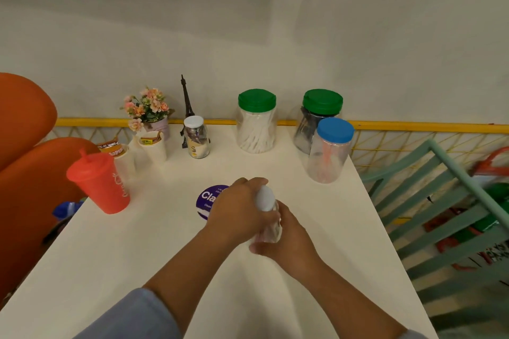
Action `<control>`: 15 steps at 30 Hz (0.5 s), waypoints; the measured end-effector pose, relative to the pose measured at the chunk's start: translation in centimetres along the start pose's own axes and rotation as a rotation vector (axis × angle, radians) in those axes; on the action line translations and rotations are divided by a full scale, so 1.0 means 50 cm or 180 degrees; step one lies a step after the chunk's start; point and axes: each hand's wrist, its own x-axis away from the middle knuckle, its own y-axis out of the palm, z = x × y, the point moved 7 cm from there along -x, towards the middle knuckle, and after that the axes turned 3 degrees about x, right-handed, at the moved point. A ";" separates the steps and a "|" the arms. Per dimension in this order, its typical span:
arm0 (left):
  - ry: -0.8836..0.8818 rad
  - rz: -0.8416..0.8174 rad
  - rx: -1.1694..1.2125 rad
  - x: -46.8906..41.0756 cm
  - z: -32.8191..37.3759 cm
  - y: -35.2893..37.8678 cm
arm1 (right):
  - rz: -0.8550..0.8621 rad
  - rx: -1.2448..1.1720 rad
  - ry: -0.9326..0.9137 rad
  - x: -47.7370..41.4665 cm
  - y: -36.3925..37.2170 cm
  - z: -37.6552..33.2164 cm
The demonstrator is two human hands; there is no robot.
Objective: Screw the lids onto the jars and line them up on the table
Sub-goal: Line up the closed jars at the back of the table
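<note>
Over the middle of the white table (pixel 170 250), both hands hold a small clear jar (pixel 271 230). My right hand (pixel 286 239) grips the jar's body from below. My left hand (pixel 242 208) is curled around its white lid (pixel 265 197). Along the back stand several closed jars: a small one with a white lid (pixel 196 137), a green-lidded jar of white sticks (pixel 256 120), a green-lidded jar of dark items (pixel 319 115) and a blue-lidded jar (pixel 329 150). A purple round lid (pixel 209 199) lies flat on the table, partly hidden behind my left hand.
A red tumbler with a lid (pixel 100 183), two paper cups (pixel 153 144), a flower pot (pixel 150 111) and a small tower model (pixel 187 107) stand at the back left. An orange chair (pixel 24 173) is at the left, a green slatted chair (pixel 446 215) at the right.
</note>
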 end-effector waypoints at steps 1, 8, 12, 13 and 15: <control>0.0008 0.0006 0.0029 -0.017 0.007 0.001 | 0.0058 -0.0094 0.0031 -0.020 -0.007 0.005; 0.0143 -0.0097 0.0082 -0.142 0.025 0.017 | 0.0328 -0.0612 0.0096 -0.152 -0.051 0.033; 0.0053 -0.0243 0.0829 -0.211 0.000 0.019 | 0.0301 -0.0584 0.0002 -0.228 -0.078 0.021; 0.0025 -0.0248 0.1024 -0.235 -0.011 0.021 | 0.0277 -0.0526 -0.0006 -0.254 -0.081 0.021; -0.0028 -0.0175 0.1344 -0.263 -0.028 0.017 | 0.0225 -0.0468 -0.0053 -0.284 -0.085 0.012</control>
